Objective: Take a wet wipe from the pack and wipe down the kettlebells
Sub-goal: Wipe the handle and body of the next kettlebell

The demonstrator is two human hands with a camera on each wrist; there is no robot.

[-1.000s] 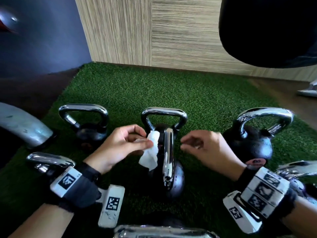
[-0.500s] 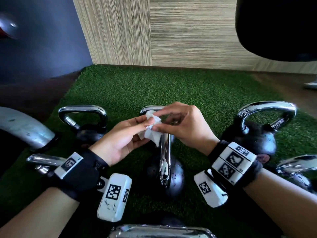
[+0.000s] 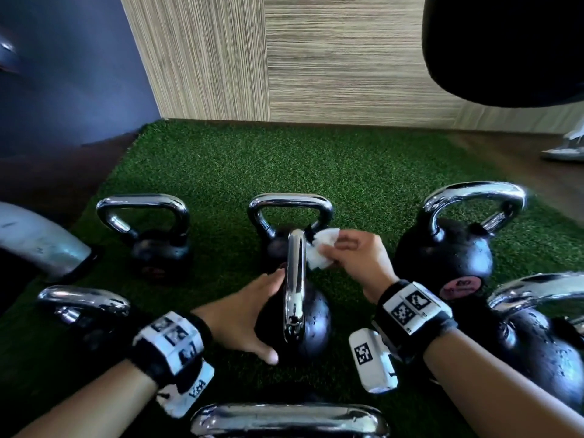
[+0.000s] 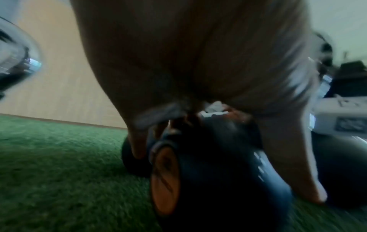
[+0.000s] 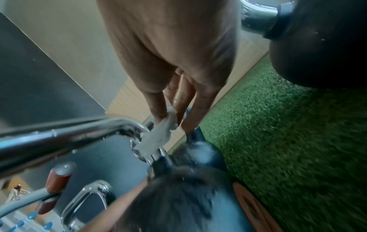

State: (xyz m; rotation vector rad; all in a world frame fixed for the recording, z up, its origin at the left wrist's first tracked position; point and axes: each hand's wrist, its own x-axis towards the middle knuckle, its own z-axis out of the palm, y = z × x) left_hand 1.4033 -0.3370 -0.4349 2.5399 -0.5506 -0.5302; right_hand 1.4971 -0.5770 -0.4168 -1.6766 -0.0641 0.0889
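Observation:
A black kettlebell (image 3: 311, 327) with a chrome handle (image 3: 295, 270) stands on the green turf at the centre. My left hand (image 3: 265, 314) cups the left side of its ball, thumb low and fingers high; the left wrist view shows that grip on the ball (image 4: 218, 164). My right hand (image 3: 335, 251) pinches a crumpled white wet wipe (image 3: 319, 252) against the right side of the handle's top. In the right wrist view the wipe (image 5: 158, 135) hangs from my fingertips onto the chrome. The wipe pack is not in view.
Other kettlebells surround it: one at the back left (image 3: 158, 241), one right behind (image 3: 284, 216), a large one at the right (image 3: 448, 251), one at the front left (image 3: 82, 305), one at the far right (image 3: 537, 339). A chrome handle (image 3: 290, 418) lies nearest me. The wood-panel wall (image 3: 316, 74) is behind.
The wipe went from my left hand to my right. My left hand dropped onto the kettlebell's ball, and my right hand carried the wipe to the right side of the handle.

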